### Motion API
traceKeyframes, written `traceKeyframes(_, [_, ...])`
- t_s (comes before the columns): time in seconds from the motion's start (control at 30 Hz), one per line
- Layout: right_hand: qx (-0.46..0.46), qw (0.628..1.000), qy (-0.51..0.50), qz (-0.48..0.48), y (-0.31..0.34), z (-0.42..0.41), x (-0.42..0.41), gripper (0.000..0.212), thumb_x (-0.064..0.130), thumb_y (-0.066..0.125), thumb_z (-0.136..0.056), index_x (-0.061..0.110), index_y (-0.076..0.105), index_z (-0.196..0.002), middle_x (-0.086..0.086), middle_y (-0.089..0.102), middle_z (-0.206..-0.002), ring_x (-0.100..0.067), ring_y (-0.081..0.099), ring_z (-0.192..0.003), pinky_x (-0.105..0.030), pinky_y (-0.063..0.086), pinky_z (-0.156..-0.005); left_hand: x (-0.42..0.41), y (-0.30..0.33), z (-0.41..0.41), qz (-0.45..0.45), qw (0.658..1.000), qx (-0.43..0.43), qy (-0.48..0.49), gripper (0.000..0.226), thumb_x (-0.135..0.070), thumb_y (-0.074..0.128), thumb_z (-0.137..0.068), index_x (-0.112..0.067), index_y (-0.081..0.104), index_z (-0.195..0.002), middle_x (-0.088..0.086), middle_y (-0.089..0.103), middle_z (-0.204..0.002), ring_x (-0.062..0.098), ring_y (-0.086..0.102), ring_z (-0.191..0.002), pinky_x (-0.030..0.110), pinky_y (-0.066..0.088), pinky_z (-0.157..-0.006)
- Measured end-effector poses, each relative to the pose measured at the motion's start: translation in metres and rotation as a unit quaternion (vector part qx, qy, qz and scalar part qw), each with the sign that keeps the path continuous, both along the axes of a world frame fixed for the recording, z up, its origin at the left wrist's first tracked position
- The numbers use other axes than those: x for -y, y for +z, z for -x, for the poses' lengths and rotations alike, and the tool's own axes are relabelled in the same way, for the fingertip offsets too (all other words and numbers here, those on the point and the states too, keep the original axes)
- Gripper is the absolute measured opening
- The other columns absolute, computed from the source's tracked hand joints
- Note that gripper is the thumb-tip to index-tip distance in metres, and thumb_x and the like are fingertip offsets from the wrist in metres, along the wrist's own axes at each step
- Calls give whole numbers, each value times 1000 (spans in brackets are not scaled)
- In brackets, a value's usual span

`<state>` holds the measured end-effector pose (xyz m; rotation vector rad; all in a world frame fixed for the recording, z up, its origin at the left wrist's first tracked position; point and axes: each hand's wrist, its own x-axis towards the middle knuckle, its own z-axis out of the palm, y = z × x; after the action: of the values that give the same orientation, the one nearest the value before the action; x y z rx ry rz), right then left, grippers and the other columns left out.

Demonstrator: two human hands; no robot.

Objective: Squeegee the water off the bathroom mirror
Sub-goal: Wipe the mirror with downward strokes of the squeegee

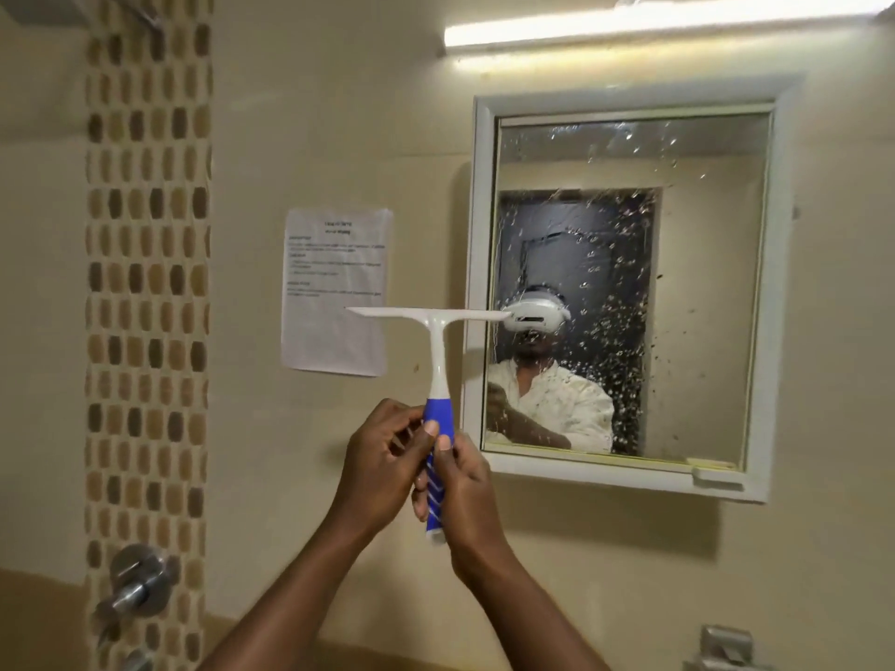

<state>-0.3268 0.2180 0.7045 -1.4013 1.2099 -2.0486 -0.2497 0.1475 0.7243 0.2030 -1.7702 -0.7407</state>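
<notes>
Hands come first at lower centre: the left hand (pixel 382 457) and right hand (pixel 462 481) both have fingers closed around the blue handle of the squeegee (pixel 438 380), held upright with its white blade level and off the glass, left of the frame. Beyond, at centre right, the mirror (pixel 629 283) is beaded with water droplets (pixel 615 331) all over, so wiping seemingly has not begun.

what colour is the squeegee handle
Blue with white diagonal stripes on the squeegee handle, seen in the head view.
</notes>
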Motion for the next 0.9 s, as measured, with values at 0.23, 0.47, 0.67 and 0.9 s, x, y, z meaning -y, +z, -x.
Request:
traceKeyframes(0.23, [-26, 996, -54, 61, 51, 34, -27, 29, 26, 37, -101, 1, 52, -103, -5, 46, -60, -15, 39, -43, -26, 34, -41, -14, 49, 28, 135, 990, 49, -1, 30, -26, 54, -93, -23, 60, -122, -7, 55, -96, 9, 55, -90, 20, 41, -73])
traceKeyframes(0.47, [-61, 985, -128, 93, 102, 66, -49, 30, 29, 38, -100, 3, 52, -102, -4, 48, -63, -13, 42, -46, -24, 37, -42, -6, 88, 39, 242, 965, 52, 88, 45, -50, 41, -92, -33, 44, -134, -12, 51, -124, 4, 47, -116, 27, 45, -89])
traceKeyframes(0.67, [-75, 978, -160, 115, 160, 89, -48, 30, 32, 37, -100, 7, 53, -104, 5, 51, -58, -4, 47, -44, -18, 40, -40, 1, 125, 48, 307, 933, 52, 182, 54, -50, 38, -93, -31, 29, -142, -6, 41, -145, 10, 37, -131, 28, 35, -98])
traceKeyframes(0.9, [-37, 976, -179, 117, 224, 105, -40, 29, 33, 37, -100, 7, 49, -106, -2, 48, -65, -10, 45, -49, -22, 39, -44, 13, 163, 61, 334, 888, 89, 304, 63, -45, 34, -96, -23, 12, -150, -1, 17, -157, 15, 18, -143, 30, 13, -112])
